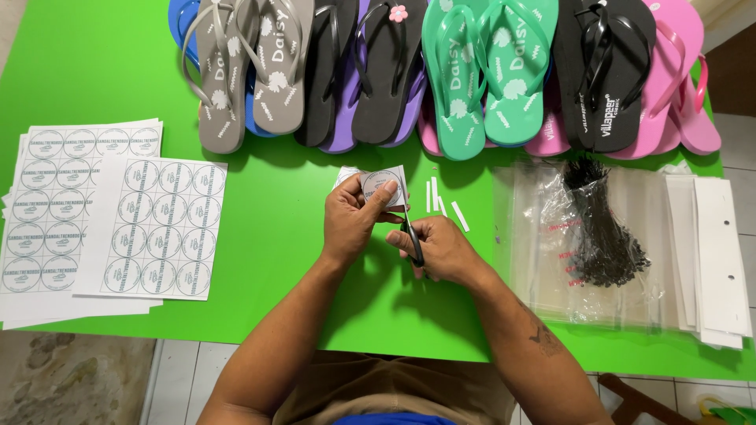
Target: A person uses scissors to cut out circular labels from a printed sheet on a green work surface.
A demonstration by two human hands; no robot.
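Trimming in progress; judged next: turning the paper to follow the printed ring. Beyond both hands, foam flip-flops (441, 71) line the smooth green table (276, 260). Left of them, flat label sheets (118, 220). Right hand (441, 250) grips black scissors (413, 240); left hand (356, 216) pinches the small round-printed label piece (379, 182) between them.

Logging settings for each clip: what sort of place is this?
Probably a small home workshop for packing footwear. A green table holds a row of flip-flops, sheets of round labels and clear plastic bags, while the left hand and right hand cut a label with scissors.
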